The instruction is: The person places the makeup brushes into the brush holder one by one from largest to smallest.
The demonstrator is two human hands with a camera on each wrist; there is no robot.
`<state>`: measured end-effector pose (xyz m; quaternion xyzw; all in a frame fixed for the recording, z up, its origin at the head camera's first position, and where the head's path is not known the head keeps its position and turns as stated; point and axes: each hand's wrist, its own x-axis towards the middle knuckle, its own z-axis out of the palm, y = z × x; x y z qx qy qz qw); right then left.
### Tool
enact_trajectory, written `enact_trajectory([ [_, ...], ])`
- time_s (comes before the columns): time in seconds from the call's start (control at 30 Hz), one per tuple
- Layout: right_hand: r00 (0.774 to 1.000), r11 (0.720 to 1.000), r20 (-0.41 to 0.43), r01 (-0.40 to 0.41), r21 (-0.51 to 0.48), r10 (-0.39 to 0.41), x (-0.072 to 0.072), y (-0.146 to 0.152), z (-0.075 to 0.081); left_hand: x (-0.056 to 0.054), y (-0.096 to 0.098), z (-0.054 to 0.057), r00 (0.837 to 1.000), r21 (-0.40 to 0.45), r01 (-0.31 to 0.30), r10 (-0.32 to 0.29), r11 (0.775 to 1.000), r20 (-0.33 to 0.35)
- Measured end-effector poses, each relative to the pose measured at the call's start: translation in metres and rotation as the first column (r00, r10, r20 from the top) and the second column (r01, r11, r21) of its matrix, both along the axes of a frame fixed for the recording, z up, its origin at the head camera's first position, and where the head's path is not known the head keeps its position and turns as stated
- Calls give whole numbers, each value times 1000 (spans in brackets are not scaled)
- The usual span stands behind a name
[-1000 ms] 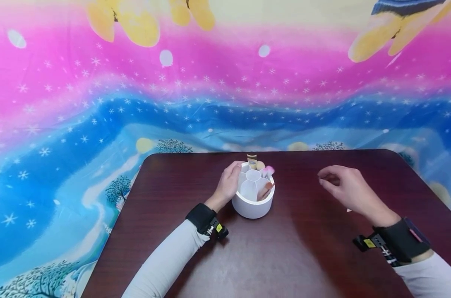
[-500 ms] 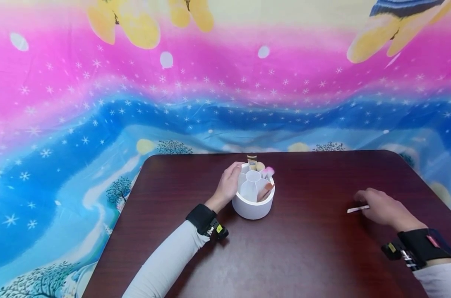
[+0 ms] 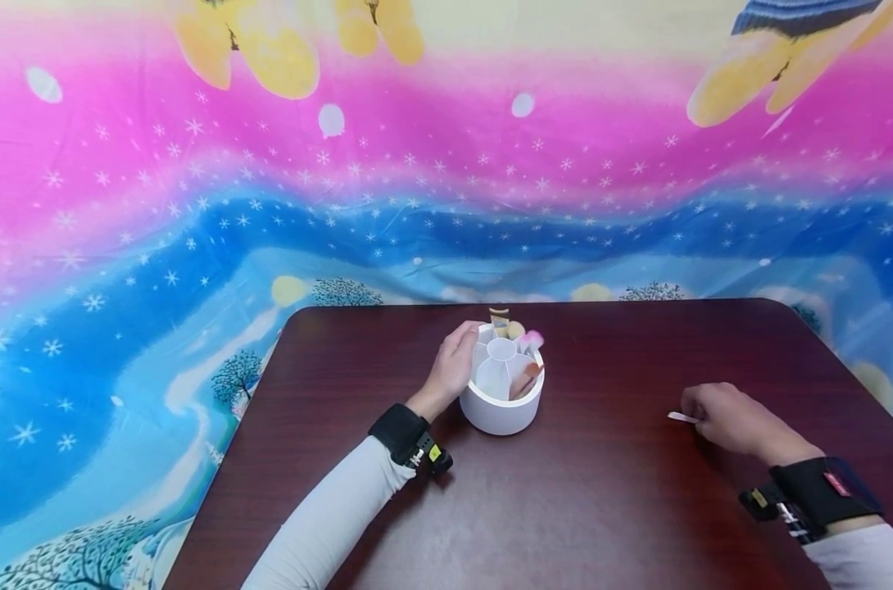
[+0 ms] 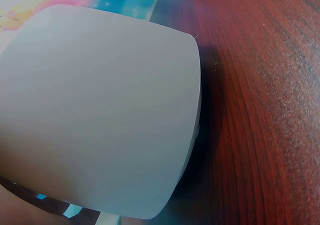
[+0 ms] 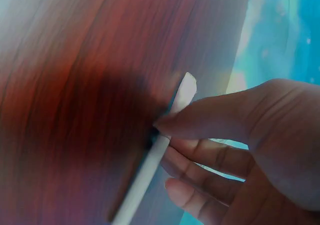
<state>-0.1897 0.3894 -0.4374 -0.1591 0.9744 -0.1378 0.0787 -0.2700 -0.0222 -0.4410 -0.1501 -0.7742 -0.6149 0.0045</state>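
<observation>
A round white divided organizer (image 3: 500,416) stands upright on the dark wooden table. My left hand (image 3: 450,365) holds its left side, with fingers at the rim. In the left wrist view the organizer's smooth wall (image 4: 105,105) fills much of the picture. Inside its compartments are a gold-topped tube (image 3: 499,319), a round beige item (image 3: 515,329), a pink-and-white brush tip (image 3: 532,338) and brown items (image 3: 524,380). Farther right, my right hand (image 3: 734,419) pinches a thin white stick (image 5: 142,182) between thumb and fingers, low over the table. One end of the stick looks flat and slanted.
The brown tabletop (image 3: 579,508) has rounded far corners. Behind it hangs a pink and blue printed cloth (image 3: 446,197), which also runs down past the table's left and right edges. A black strap with a small camera sits on each wrist.
My right hand has gone right and down to the table and taken up the white stick, then shifted slightly left with it. The left hand and organizer stay put.
</observation>
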Motion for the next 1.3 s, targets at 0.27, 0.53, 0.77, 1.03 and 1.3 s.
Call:
enact_trajectory([
  [0.27,995,989,5,-96,-115,97,1,-46,17,1,1,-1,1000,-3,2,-2,1000,2],
  [0.53,976,921,-167,-187,-343,137,7,-105,66,1,3,0,1000,-12,-1,1,1000,11],
  [0.77,952,795,-269,-276,-541,147,13,-159,106,0,5,-1,1000,4,4,-4,1000,11],
  [1.03,959,688,-256,-267,-675,122,-2,-205,100,1,6,-1,1000,1,9,-9,1000,12],
  [1.3,970,710,-226,-220,-669,88,-12,-211,83,-1,7,-1,1000,-5,3,-3,1000,2],
])
